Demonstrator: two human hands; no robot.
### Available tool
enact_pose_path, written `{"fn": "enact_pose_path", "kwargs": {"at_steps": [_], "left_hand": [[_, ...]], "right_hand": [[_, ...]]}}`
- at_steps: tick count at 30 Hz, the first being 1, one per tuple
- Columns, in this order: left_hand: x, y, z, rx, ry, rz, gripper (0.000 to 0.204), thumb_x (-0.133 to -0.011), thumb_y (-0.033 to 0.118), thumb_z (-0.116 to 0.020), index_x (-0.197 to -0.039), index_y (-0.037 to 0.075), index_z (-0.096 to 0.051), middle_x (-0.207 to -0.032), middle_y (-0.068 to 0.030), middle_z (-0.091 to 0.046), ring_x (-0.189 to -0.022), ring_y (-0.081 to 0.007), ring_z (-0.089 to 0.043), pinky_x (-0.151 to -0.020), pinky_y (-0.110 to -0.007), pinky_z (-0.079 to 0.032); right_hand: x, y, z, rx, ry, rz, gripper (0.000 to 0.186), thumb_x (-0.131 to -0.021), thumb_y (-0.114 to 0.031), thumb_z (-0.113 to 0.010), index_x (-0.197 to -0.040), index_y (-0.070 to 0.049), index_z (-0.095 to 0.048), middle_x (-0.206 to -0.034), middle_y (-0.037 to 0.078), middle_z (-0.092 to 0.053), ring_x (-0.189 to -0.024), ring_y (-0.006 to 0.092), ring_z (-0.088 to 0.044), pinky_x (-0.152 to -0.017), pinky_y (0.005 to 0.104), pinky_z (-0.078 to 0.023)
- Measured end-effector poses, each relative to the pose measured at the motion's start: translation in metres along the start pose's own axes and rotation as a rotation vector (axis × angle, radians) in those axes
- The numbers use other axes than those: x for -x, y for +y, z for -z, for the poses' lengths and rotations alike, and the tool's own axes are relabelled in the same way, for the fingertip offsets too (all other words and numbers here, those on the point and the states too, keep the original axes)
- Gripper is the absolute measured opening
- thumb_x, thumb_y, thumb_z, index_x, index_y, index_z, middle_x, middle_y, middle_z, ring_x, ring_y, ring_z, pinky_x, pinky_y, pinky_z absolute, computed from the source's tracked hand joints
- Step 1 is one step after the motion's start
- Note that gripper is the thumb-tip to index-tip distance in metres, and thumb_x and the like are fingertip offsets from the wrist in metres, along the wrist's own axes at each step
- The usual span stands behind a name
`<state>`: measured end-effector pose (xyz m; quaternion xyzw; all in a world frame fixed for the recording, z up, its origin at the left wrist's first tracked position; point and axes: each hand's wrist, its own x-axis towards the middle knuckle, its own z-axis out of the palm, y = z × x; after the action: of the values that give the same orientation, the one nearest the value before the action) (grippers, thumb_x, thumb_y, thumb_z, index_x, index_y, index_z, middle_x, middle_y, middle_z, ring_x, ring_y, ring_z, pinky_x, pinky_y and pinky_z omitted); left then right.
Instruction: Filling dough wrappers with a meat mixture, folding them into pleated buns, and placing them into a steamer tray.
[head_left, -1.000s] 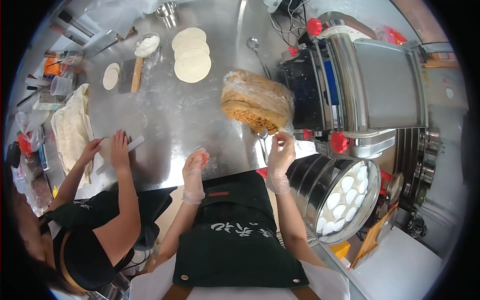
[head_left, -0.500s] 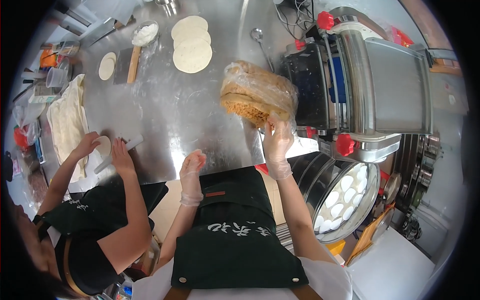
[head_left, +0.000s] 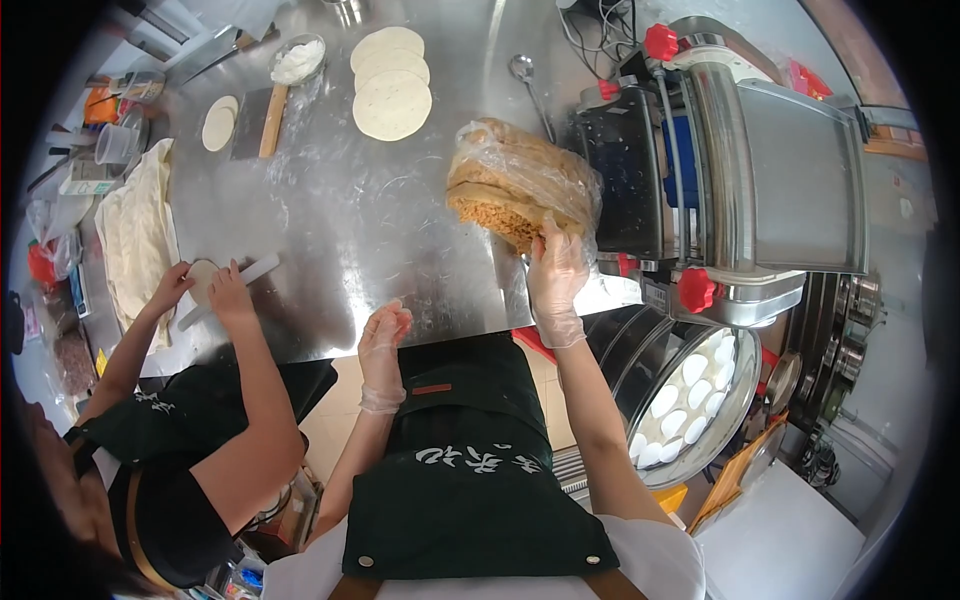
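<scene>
A clear plastic bag (head_left: 572,180) lies on its side, wrapped round a large mass of brown crumbly filling (head_left: 500,220) that shows at its mouth. My right hand (head_left: 557,275), in a thin clear glove, pinches the near right edge of that mouth. My left hand (head_left: 383,340), also gloved, hovers over the table's front edge with its fingers curled together; whether anything is inside them is hidden. Beyond it, several round dough wrappers (head_left: 392,105) overlap on the steel table (head_left: 330,210). A metal spoon (head_left: 528,85) rests behind the bag.
At left, a co-worker's hands (head_left: 215,290) handle a dough round beside a white rolling pin (head_left: 262,268). Folded cloth (head_left: 140,225), a scraper (head_left: 272,120) and a bowl of white paste (head_left: 297,62) lie farther off. A roller machine (head_left: 720,160) borders the right, above a tray of white rounds (head_left: 665,400).
The view has shifted slightly. My right hand's fingers have moved a little at the bag's mouth, while my left hand stays put. The co-worker's hands have shifted on the dough and rolling pin.
</scene>
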<state>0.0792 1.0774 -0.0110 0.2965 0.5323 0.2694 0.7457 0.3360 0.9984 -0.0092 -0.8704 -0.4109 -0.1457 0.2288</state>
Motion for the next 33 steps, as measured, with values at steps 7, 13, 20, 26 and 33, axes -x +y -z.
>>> {"fn": "enact_pose_path", "kwargs": {"at_steps": [7,13,20,26,33], "left_hand": [[-0.001,0.003,-0.001,0.002,0.010,0.009,0.023,-0.097,0.015,-0.055,-0.114,0.000,-0.062,-0.099,-0.0070,-0.066,-0.091,-0.0140,-0.063,-0.089,-0.028,-0.049],[0.000,0.008,-0.017,-0.092,0.000,-0.018,0.026,-0.098,0.018,-0.053,-0.116,0.001,-0.060,-0.099,-0.0059,-0.064,-0.094,-0.0138,-0.061,-0.089,-0.031,-0.049],[0.002,0.020,-0.065,-0.156,-0.206,-0.086,0.027,-0.097,0.019,-0.053,-0.116,0.001,-0.060,-0.099,-0.0060,-0.064,-0.094,-0.0140,-0.060,-0.085,-0.028,-0.047],[0.016,0.001,-0.096,-0.170,-0.352,-0.048,0.028,-0.095,0.018,-0.056,-0.117,0.000,-0.059,-0.099,-0.0070,-0.064,-0.095,-0.0154,-0.061,-0.085,-0.029,-0.046],[0.037,-0.028,-0.127,-0.248,-0.470,0.003,0.030,-0.098,0.018,-0.050,-0.120,-0.002,-0.057,-0.101,-0.0088,-0.064,-0.096,-0.0164,-0.060,-0.086,-0.029,-0.046]], "right_hand": [[0.003,0.002,-0.003,-0.036,-0.006,-0.040,0.045,-0.072,0.001,-0.070,-0.115,-0.007,-0.060,-0.082,0.008,-0.062,-0.074,0.0270,-0.060,-0.063,0.0397,-0.052],[0.007,0.001,0.002,-0.642,0.011,-0.621,0.029,-0.081,0.003,-0.067,-0.108,-0.004,-0.060,-0.092,0.007,-0.068,-0.077,0.0172,-0.064,-0.066,0.0310,-0.052],[0.014,-0.003,0.065,-1.619,-0.173,-1.331,0.023,-0.088,-0.002,-0.062,-0.109,-0.001,-0.055,-0.101,0.011,-0.064,-0.086,0.0165,-0.063,-0.075,0.0252,-0.050],[0.046,0.017,0.131,-1.868,-0.112,-1.402,0.016,-0.091,-0.006,-0.060,-0.106,-0.001,-0.058,-0.099,0.013,-0.065,-0.086,0.0189,-0.065,-0.071,0.0257,-0.053],[0.089,0.057,0.200,-1.635,0.097,-1.449,0.023,-0.090,-0.004,-0.060,-0.112,0.000,-0.057,-0.101,0.012,-0.067,-0.087,0.0165,-0.065,-0.074,0.0245,-0.053]]}}
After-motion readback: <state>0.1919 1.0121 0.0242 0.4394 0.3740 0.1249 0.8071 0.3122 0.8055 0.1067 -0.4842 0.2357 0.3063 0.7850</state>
